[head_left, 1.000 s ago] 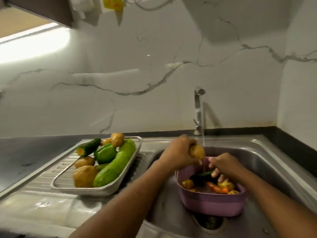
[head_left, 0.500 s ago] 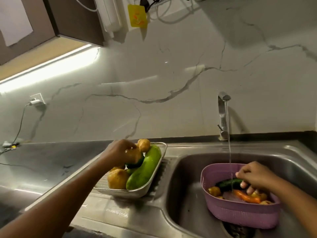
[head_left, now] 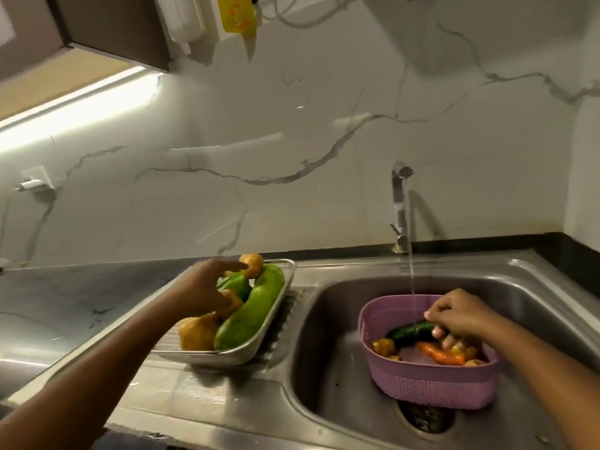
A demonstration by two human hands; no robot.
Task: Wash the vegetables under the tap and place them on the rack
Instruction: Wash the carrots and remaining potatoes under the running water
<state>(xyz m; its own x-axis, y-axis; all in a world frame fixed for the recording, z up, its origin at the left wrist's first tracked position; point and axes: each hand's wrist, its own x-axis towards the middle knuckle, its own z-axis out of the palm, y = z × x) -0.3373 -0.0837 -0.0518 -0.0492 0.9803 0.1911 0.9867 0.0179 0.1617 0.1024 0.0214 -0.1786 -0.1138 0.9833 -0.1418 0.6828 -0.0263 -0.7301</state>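
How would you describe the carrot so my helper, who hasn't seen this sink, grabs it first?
Look in the sink, in the purple basket under the tap. The carrot lies near its front, below the dark cucumber. It is the only orange thing there.

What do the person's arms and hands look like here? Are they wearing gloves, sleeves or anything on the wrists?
Both arms are bare as far as the picture shows: no sleeves reach the forearms. The left hand and the right hand wear no gloves, and no watch, bracelet or ring can be seen on either. The fingernails look short and unpainted, though the picture is too soft to be sure.
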